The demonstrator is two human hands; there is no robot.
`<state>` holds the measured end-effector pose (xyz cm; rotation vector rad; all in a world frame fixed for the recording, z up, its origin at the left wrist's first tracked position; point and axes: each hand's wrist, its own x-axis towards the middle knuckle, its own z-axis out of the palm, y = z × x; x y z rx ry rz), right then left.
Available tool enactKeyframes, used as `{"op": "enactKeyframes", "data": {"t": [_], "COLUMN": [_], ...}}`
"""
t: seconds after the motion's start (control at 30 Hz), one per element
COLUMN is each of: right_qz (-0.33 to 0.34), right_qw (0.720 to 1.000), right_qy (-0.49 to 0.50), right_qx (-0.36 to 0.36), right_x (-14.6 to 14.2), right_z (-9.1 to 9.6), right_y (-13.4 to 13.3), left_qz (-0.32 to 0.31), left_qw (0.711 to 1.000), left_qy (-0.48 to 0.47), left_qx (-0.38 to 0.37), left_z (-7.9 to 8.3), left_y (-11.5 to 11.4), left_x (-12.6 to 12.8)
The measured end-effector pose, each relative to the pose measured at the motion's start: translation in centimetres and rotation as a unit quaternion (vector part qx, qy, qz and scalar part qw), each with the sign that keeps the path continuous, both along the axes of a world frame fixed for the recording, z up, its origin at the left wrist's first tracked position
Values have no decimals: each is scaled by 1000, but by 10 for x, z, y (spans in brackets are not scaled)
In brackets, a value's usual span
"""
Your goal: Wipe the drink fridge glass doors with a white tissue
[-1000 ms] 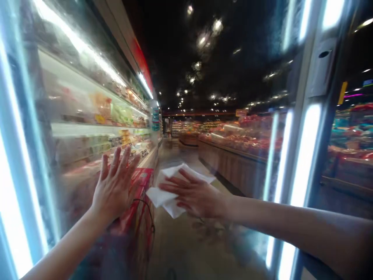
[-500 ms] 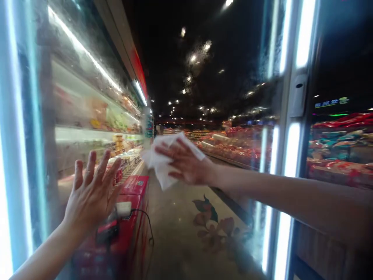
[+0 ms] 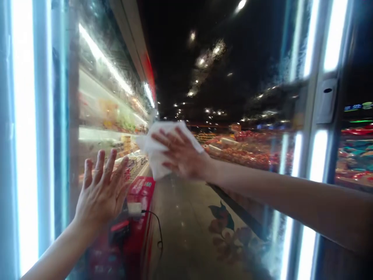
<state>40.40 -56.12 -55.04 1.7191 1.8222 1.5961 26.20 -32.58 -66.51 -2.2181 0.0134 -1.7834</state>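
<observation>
Right up close: my left grip (image 3: pixel 100 196) is raised and open, fingers (image 3: pixel 100 165) fanned wide, palm facing the glass pane (image 3: pixel 215 48), sitting lower and to the left of the other hand. My right grip (image 3: pixel 182 153) is the busy one, fingers spread flat over a crumpled white wipe (image 3: pixel 155 149), clamping it against the pane. The wipe is up at about eye line, bunching out past my fingertips toward the left, near my left fingers but not touching them. Both forearms are stretched out in front of me, the right one coming in long from the right edge. Just beyond, low down, there's a red carton stack (image 3: pixel 140 190) with a white plug (image 3: pixel 134 208) on it and a black cord (image 3: pixel 155 227) looping down its side. A shiny floor (image 3: pixel 180 225) runs ahead, with a leaf-and-flower pattern (image 3: pixel 224 229) that may be on it or may be a reflection, I can't tell. To the left, lit shelves of packaged food (image 3: pixel 113 116); to the right, a glowing door frame (image 3: pixel 317 155) with a small white box (image 3: pixel 326 101). Far off, a red-heaped display (image 3: pixel 247 153) sits under a dark ceiling (image 3: pixel 204 58) dotted with lights.
</observation>
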Motion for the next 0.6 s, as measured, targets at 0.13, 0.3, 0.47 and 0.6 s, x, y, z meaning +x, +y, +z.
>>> {"op": "enactKeyframes", "data": {"t": [0.13, 0.3, 0.47, 0.6], "right_qz": [-6, 91, 38, 69], "right_qw": [992, 988, 997, 997], "right_qy": [28, -20, 29, 21], "right_qx": [127, -123, 65, 8], "right_x": [-12, -17, -28, -32], "right_z": [20, -37, 20, -13], "right_y": [25, 46, 58, 67], "left_qz": [20, 29, 43, 58], "left_qw": [1000, 999, 999, 998], "left_qy": [-3, -8, -8, -13], "left_qx": [7, 22, 24, -6], "left_z": [-8, -23, -36, -57], "left_y": [5, 17, 22, 27], "left_x": [-5, -15, -20, -25]}}
